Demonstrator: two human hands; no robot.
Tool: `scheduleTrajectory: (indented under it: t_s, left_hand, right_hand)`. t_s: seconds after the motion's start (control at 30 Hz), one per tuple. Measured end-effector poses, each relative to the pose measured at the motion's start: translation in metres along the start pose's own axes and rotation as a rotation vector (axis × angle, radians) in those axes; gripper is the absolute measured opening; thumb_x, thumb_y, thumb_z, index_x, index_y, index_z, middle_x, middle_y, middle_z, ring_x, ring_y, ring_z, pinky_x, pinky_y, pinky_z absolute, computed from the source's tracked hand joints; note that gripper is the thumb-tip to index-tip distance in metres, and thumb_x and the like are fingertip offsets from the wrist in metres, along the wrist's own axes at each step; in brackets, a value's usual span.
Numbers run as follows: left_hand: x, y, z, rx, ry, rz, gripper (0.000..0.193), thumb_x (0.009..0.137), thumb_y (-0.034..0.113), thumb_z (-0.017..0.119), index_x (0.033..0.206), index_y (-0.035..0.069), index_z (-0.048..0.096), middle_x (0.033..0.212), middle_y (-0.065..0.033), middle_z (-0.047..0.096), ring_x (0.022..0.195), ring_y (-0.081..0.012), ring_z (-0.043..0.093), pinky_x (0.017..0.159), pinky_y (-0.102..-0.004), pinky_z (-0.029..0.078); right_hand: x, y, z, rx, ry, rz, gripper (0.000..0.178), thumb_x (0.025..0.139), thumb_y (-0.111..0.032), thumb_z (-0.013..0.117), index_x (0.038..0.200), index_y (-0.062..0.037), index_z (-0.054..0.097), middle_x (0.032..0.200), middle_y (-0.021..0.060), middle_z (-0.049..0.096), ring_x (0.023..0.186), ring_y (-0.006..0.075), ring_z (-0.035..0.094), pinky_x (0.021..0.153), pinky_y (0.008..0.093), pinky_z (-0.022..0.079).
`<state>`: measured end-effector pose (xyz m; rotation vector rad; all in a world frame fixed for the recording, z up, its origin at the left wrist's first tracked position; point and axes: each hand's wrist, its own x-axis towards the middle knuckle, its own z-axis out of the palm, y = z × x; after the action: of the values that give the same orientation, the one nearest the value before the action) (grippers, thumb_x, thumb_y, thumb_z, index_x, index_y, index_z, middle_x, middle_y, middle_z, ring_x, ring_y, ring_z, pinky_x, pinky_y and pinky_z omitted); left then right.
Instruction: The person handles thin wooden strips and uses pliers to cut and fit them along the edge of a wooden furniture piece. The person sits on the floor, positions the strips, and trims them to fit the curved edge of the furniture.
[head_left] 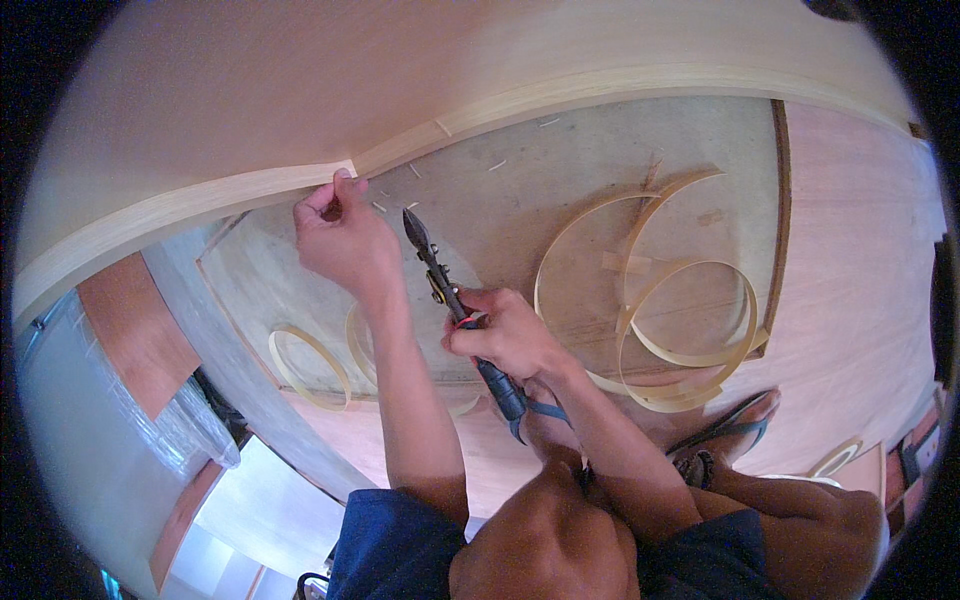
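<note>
My left hand (348, 240) is closed in a pinch, thumb and fingertips at the end of a pale wood edge strip (200, 198) that runs along the board's rim. My right hand (510, 335) grips a pair of metal snips (428, 258) with dark, tape-wrapped handles. The snips' blades point up and away, a little right of my left hand and apart from the strip. The large light-brown board (260, 90) spans the far side, its edge bent at a corner near my left fingertips.
Curled loops of pale edge banding (745, 325) lie on the worn sheet (480, 225) to the right, with a smaller loop (310, 370) at left. Thin offcuts are scattered near the board. My sandalled feet (735, 420) are close by. Plastic-wrapped panels (150, 400) stand at far left.
</note>
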<state>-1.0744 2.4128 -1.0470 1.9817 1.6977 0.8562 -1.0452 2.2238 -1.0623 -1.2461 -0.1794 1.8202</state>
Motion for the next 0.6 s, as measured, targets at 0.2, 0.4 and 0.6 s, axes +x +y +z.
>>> scheduleTrajectory:
  t_s: [0.2, 0.4, 0.6]
  left_hand:
    - [0.004, -0.004, -0.012, -0.018, -0.039, 0.065, 0.017, 0.095, 0.008, 0.076, 0.092, -0.005, 0.066, 0.082, -0.0137, 0.073, 0.074, -0.0193, 0.070, 0.067, -0.0326, 0.053]
    - [0.006, -0.004, -0.015, 0.030, -0.038, 0.081, 0.017, 0.092, 0.008, 0.078, 0.089, -0.004, 0.067, 0.077, -0.0098, 0.069, 0.069, -0.0167, 0.062, 0.064, -0.0328, 0.050]
    - [0.004, -0.006, -0.015, -0.100, -0.043, 0.057, 0.019, 0.093, 0.010, 0.078, 0.088, -0.004, 0.067, 0.078, -0.0107, 0.070, 0.069, -0.0173, 0.063, 0.065, -0.0337, 0.051]
  right_hand:
    - [0.001, -0.002, -0.002, -0.003, -0.008, -0.004, 0.034, 0.073, -0.030, 0.077, 0.089, -0.0014, 0.068, 0.073, 0.0049, 0.063, 0.070, 0.0147, 0.059, 0.067, 0.0332, 0.047]
    - [0.001, -0.001, -0.002, 0.004, 0.001, 0.029, 0.035, 0.073, -0.032, 0.077, 0.089, -0.0016, 0.068, 0.074, 0.0056, 0.064, 0.070, 0.0155, 0.058, 0.067, 0.0337, 0.047]
    - [0.006, 0.008, -0.002, 0.014, 0.001, 0.081, 0.034, 0.075, -0.033, 0.076, 0.089, -0.0024, 0.067, 0.074, 0.0056, 0.062, 0.071, 0.0157, 0.058, 0.067, 0.0340, 0.047]
